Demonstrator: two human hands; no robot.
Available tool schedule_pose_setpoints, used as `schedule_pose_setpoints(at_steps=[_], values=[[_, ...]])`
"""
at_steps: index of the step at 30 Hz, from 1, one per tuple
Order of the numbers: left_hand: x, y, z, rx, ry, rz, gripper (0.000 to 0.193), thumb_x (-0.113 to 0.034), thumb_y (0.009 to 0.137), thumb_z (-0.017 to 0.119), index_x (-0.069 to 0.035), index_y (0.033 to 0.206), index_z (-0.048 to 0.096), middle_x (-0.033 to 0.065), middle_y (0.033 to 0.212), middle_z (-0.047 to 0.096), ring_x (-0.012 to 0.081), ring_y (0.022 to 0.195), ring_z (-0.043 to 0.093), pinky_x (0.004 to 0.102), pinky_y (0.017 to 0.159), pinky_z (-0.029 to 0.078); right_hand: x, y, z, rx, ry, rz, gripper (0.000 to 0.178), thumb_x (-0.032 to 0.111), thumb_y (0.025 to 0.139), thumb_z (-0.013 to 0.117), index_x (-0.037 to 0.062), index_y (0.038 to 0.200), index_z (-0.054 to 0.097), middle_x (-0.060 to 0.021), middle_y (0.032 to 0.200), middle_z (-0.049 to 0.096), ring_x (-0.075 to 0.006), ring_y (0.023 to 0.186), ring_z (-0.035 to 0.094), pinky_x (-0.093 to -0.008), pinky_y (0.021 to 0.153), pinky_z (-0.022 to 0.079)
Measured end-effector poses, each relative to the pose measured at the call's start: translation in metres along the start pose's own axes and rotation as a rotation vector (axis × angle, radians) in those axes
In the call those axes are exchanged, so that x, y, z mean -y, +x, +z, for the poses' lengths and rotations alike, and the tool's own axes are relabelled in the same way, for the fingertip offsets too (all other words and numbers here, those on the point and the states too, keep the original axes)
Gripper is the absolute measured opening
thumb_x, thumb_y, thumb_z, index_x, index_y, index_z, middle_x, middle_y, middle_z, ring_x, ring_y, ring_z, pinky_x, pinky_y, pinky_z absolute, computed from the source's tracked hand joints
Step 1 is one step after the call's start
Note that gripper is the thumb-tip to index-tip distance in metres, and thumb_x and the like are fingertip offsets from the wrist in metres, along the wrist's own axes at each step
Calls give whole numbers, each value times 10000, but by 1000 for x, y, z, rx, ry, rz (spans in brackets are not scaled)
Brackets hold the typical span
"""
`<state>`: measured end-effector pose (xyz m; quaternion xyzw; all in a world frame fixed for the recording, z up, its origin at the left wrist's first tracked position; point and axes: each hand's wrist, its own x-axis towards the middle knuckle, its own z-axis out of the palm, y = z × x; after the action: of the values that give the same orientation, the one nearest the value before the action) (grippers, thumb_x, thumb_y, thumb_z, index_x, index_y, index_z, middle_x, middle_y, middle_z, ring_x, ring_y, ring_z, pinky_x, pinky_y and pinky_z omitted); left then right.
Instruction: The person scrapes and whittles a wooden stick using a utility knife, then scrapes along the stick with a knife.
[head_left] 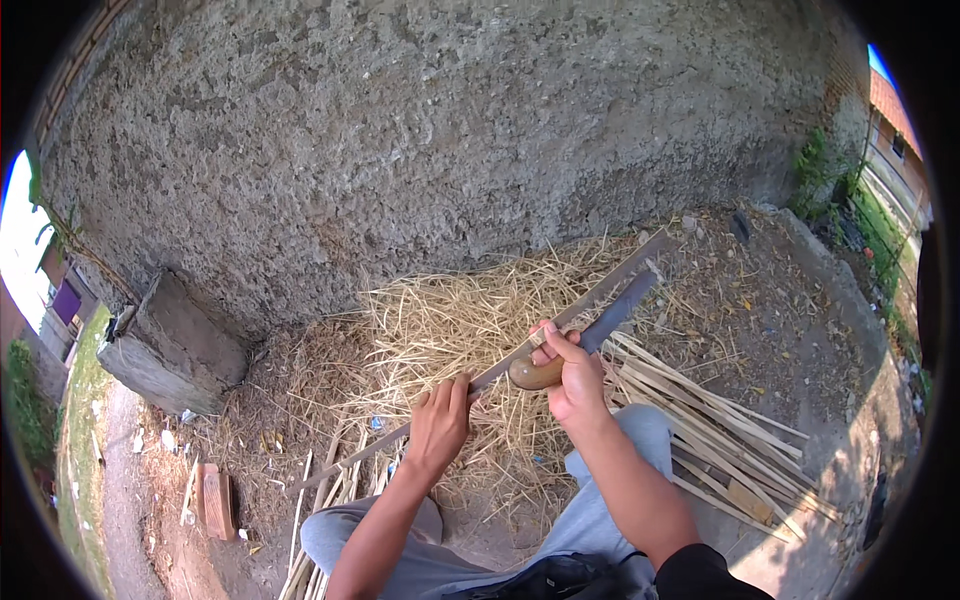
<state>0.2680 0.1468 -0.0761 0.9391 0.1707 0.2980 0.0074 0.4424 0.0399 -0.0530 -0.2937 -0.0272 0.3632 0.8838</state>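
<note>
A long, thin bamboo strip (608, 285) slants across in front of me, from lower left to upper right. My left hand (440, 422) is closed over its lower part, knuckles up. In my right hand (570, 378) is a machete with a rounded wooden handle (537, 374); its broad grey blade (620, 312) points up and to the right, close beside the strip. The thumb and index finger of that hand also press on the strip near a pale spot. Beneath both hands lies a heap of pale shavings (450, 320).
Split bamboo strips (715, 425) are piled to the right of my knee, and more strips (335, 470) lie at lower left. A rough wall (450, 140) rises beyond the shavings. A concrete block (185, 345) and a reddish brick (215, 502) are on the left.
</note>
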Motion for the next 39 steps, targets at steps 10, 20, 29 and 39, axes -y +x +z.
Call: schedule_pose_setpoints(at_steps=[10, 20, 29, 39], values=[[-17, 17, -84, 290, 42, -72, 181, -180, 1005, 497, -27, 1059, 579, 137, 745, 617, 340, 527, 596, 430, 458, 456, 45, -3, 2, 43, -413, -6, 117, 128, 957, 627, 26, 993, 582, -121, 946, 672, -148, 745, 644, -283, 629, 545], [-32, -10, -131, 392, -670, -491, 422, -279, 1081, 348, 33, 1010, 624, -11, 584, 450, 73, 520, 436, 287, 500, 376, 60, -15, -39, -36, -1117, -443, 358, 320, 1004, 569, 13, 836, 650, 17, 518, 488, -69, 440, 470, -253, 418, 347], [-38, -61, -99, 390, -900, -692, 358, -246, 1077, 385, 7, 950, 605, -57, 602, 384, 34, 548, 343, 236, 498, 317, 33, -54, -48, 396, -1719, -675, 272, 257, 953, 603, 40, 788, 617, -148, 615, 625, -353, 572, 639, -441, 512, 487], [-45, -110, -102, 481, -554, -582, 293, -206, 1045, 418, -11, 890, 572, 166, 569, 537, 334, 502, 572, 419, 510, 430, 3, -38, -67, 435, -2134, -814, 172, 189, 882, 602, 21, 844, 618, -165, 666, 669, -320, 562, 686, -437, 516, 551]])
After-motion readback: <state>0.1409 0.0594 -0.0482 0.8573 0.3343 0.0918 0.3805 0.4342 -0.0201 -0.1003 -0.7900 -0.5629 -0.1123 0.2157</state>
